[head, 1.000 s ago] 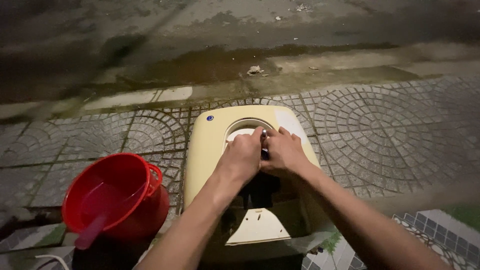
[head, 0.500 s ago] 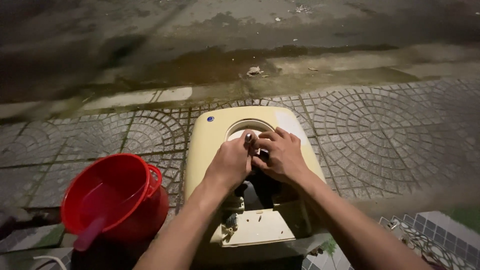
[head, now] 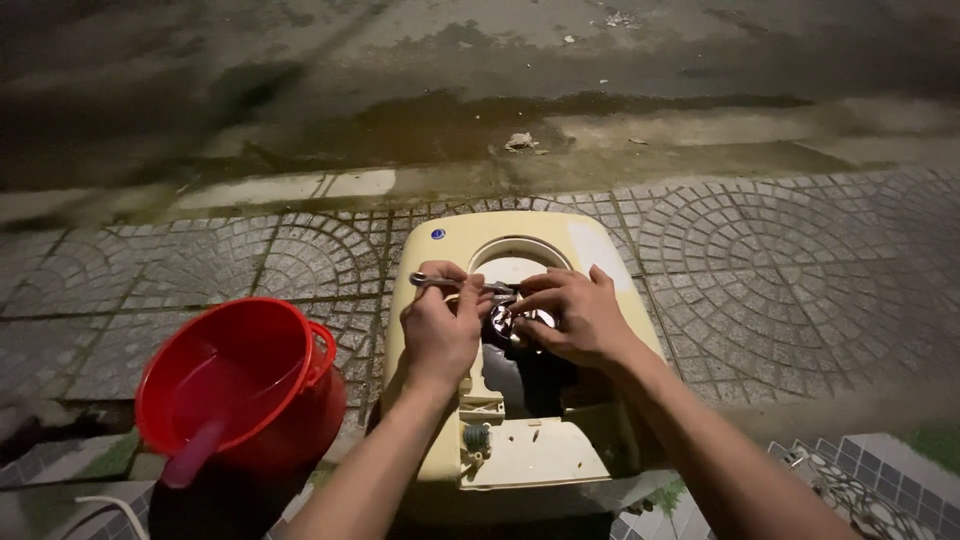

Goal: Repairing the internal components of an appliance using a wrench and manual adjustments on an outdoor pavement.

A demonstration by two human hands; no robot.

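Forearms enter from the bottom edge; we see both hands meeting over a cream plastic housing point(head: 440, 262) lying on the patterned paving point(head: 800, 280). Nearest us, its open underside shows a pale panel point(head: 535, 450) with small fittings. Our left hand point(head: 440, 325) is closed around a thin metal tool point(head: 455, 283), held level across the round opening. Our right hand point(head: 570, 315) has fingers curled, pinching a small shiny part point(head: 510, 322) at the dark cavity. Left of the housing, just beside it: a red bucket point(head: 240, 385) with water and a ladle. Beyond, a wet kerb point(head: 480, 150).

Risk, as we judge: tool slipping off the part under poor light; small pieces dropping into the cavity; an elbow knocking the bucket.
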